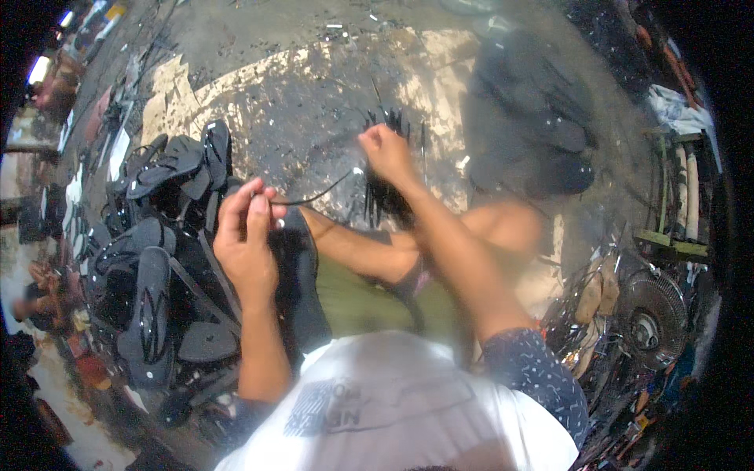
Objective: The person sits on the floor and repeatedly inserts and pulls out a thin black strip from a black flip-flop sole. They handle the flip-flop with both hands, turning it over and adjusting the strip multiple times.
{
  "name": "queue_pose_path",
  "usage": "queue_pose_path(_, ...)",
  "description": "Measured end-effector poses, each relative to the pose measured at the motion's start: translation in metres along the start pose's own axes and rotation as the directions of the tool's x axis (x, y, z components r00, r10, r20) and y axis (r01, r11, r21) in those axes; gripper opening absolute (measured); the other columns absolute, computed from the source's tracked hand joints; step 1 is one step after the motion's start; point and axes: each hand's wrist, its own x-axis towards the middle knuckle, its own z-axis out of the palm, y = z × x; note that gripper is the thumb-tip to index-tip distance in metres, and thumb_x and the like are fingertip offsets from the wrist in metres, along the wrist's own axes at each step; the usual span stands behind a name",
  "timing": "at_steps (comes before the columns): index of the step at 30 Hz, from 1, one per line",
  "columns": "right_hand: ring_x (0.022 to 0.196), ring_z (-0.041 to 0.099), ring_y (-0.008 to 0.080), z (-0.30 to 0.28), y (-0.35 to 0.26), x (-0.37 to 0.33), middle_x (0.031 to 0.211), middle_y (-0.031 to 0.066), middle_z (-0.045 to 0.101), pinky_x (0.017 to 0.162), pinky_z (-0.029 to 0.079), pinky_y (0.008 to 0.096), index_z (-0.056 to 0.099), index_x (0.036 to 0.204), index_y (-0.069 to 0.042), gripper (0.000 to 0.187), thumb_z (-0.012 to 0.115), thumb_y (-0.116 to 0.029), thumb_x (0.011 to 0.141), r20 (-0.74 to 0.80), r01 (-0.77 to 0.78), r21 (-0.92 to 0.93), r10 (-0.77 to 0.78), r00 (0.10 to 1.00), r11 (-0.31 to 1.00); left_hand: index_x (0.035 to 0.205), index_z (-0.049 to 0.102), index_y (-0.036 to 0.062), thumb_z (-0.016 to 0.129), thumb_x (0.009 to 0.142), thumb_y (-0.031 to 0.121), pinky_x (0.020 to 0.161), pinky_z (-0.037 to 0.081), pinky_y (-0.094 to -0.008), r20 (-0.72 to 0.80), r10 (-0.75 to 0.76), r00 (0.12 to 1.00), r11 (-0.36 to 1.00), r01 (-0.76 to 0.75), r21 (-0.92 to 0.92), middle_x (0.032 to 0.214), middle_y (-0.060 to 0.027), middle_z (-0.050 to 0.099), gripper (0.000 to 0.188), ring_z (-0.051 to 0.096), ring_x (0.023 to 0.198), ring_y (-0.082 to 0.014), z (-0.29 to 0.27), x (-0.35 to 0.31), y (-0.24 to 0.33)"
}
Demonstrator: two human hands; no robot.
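My left hand (248,228) is closed in a pinch on a thin black strip (322,196), whose free end curves up to the right. Over a bundle of narrow black strips (381,200) on the floor, my right hand (386,154) has its fingers drawn together. Whether anything sits in those fingers cannot be made out. A heap of black flip-flops (149,298) lies beside my left arm, some with their straps fitted.
Dark flat pieces (526,118) are piled at the right, beyond my bent knee. Worn, stained sheeting (440,78) covers part of the floor ahead. A round fan (648,318) stands at the far right, near a wooden frame (675,243) and loose scraps.
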Motion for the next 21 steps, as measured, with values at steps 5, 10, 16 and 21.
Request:
queue_pose_path(5, 0.089, 0.071, 0.0357, 0.031, 0.035, 0.018, 0.094, 0.0183, 0.073, 0.080, 0.056, 0.0427, 0.068, 0.100, -0.004, 0.025, 0.071, -0.025, 0.089, 0.012, -0.026, -0.331, 0.032, 0.999, 0.943, 0.125, 0.064, -0.0023, 0.066, 0.099, 0.008, 0.076, 0.054, -0.0237, -0.064, 0.015, 0.998, 0.991, -0.023, -0.132, 0.112, -0.0117, 0.070, 0.028, 0.069, 0.087, -0.0146, -0.010, -0.010, 0.006)
queue_pose_path(10, 0.086, 0.066, 0.0144, -0.014, -0.024, 0.000, 0.092, 0.0045, 0.072, 0.079, 0.053, 0.0299, 0.068, 0.102, -0.005, 0.022, 0.075, -0.022, 0.089, 0.004, -0.025, 0.099, 0.025, 1.000, 0.995, 0.117, 0.070, -0.0022, 0.069, 0.097, 0.006, 0.081, 0.054, -0.0239, 0.093, -0.029, 0.995, 0.964, 0.053, -0.262, 0.112, -0.0085, 0.070, 0.022, 0.067, 0.093, -0.0132, -0.007, -0.001, -0.004)
queue_pose_path(16, 0.084, 0.066, 0.0104, -0.087, -0.145, -0.072, 0.093, 0.0045, 0.072, 0.077, 0.055, 0.0273, 0.070, 0.105, -0.003, 0.015, 0.075, -0.011, 0.093, 0.014, 0.122, 0.456, -0.144, 0.989, 0.882, 0.121, 0.070, 0.0009, 0.071, 0.097, 0.009, 0.095, 0.049, -0.0262, 0.167, -0.086, 0.982, 0.983, 0.111, -0.147, 0.111, -0.0032, 0.070, 0.026, 0.063, 0.104, -0.0115, 0.027, -0.002, 0.005)
queue_pose_path(21, 0.090, 0.070, 0.0215, -0.100, -0.170, -0.109, 0.101, 0.0115, 0.070, 0.077, 0.057, 0.0314, 0.070, 0.104, -0.004, 0.018, 0.073, 0.000, 0.087, -0.038, 0.301, 0.432, -0.316, 0.948, 0.850, 0.121, 0.070, -0.0011, 0.072, 0.096, 0.007, 0.091, 0.052, -0.0253, 0.254, -0.060, 0.965, 0.941, 0.139, -0.307, 0.109, -0.0042, 0.071, 0.027, 0.065, 0.100, -0.0114, 0.037, -0.015, 0.017)
